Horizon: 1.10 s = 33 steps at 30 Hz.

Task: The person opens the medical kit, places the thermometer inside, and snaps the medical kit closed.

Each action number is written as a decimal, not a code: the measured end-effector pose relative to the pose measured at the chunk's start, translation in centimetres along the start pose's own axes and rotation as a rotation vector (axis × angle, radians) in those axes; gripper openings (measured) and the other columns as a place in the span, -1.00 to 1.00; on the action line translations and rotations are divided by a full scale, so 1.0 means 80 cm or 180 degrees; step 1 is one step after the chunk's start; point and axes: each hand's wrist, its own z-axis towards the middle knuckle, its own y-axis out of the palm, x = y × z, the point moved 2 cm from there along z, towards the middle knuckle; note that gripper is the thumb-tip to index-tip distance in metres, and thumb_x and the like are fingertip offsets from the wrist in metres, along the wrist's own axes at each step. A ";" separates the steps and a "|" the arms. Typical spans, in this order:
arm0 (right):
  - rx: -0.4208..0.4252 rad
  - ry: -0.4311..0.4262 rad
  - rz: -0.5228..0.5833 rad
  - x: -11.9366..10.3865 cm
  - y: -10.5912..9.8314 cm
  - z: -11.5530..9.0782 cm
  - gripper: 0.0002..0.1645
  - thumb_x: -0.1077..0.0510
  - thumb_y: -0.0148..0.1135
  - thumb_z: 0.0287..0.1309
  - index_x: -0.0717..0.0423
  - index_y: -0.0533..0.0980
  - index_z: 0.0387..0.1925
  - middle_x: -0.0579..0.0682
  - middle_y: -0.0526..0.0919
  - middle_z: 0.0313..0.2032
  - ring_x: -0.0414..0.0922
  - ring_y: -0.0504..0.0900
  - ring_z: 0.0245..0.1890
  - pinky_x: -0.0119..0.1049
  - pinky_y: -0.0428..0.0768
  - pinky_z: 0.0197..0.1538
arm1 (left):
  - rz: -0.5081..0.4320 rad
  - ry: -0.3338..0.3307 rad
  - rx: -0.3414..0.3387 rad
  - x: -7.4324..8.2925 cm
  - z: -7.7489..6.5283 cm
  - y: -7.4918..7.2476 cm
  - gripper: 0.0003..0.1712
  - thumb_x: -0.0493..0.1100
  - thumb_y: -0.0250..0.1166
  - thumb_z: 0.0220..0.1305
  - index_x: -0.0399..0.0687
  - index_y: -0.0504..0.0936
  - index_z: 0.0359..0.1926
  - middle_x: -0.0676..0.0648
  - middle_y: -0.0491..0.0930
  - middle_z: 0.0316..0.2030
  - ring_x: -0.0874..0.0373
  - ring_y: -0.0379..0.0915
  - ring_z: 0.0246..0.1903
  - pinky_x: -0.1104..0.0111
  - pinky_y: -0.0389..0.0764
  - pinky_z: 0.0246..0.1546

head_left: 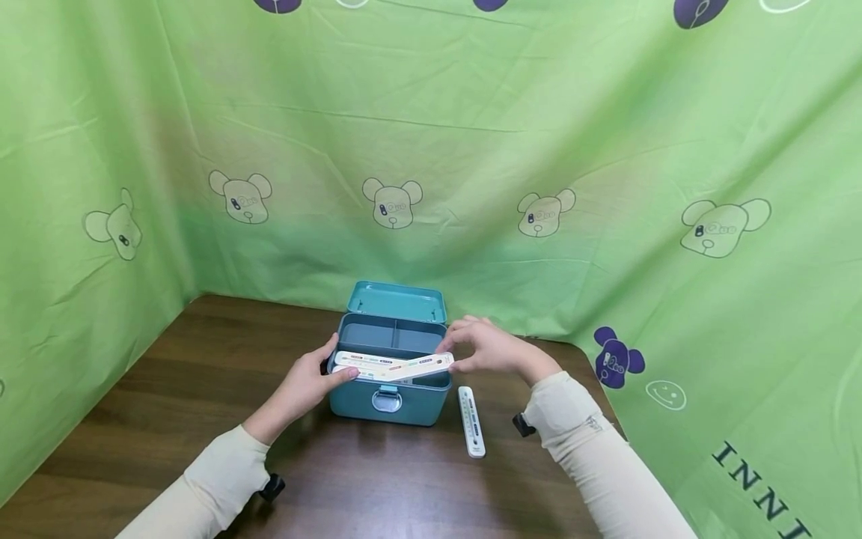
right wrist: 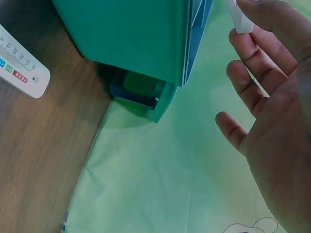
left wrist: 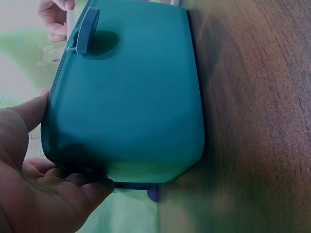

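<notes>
A teal storage box (head_left: 420, 404) stands on the table with its lid (head_left: 397, 301) raised at the back. My left hand (head_left: 303, 385) holds the box at its left end, thumb at the front rim and fingers along the side. Over the box opening, my right hand (head_left: 494, 348) pinches the right end of a white thermometer (head_left: 426, 365), which tilts up to the right. Another white thermometer (head_left: 360, 358) lies across the box behind it. In the right wrist view only the tip of the pinched thermometer (right wrist: 241, 22) shows between thumb and fingers.
A third white thermometer (head_left: 471, 423) lies on the wooden table (head_left: 202, 389), right of the box. Inside the box is a grey divided tray (head_left: 367, 333). A green printed cloth (head_left: 471, 150) hangs behind and at both sides.
</notes>
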 end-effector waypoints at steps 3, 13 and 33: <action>0.0002 -0.0052 0.0006 0.000 0.002 0.005 -0.63 0.08 0.50 0.12 -0.16 0.72 0.01 -0.28 0.66 -0.04 -0.17 0.45 0.06 -0.05 0.30 0.21 | 0.0001 -0.0002 -0.0010 -0.001 0.000 0.000 0.17 0.28 0.40 0.27 -0.18 0.01 0.61 -0.24 0.13 0.56 -0.20 0.09 0.53 -0.10 0.25 0.46; 0.0047 -0.0129 0.0130 -0.004 0.009 0.018 -0.62 0.06 0.52 0.11 -0.19 0.73 0.01 -0.30 0.65 -0.07 -0.18 0.44 0.03 -0.05 0.28 0.18 | -0.0030 -0.0014 -0.0016 0.000 -0.001 0.000 0.14 0.24 0.40 0.30 -0.18 0.01 0.62 -0.25 0.13 0.56 -0.21 0.09 0.52 -0.12 0.25 0.45; 0.0047 -0.0158 0.0248 -0.010 0.031 0.040 -0.65 0.04 0.51 0.15 -0.16 0.73 0.00 -0.28 0.63 -0.11 -0.18 0.45 0.03 -0.07 0.28 0.14 | -0.0097 -0.0015 0.0005 -0.003 -0.001 0.000 0.17 0.27 0.40 0.27 -0.18 0.01 0.61 -0.23 0.12 0.56 -0.20 0.09 0.53 -0.10 0.27 0.45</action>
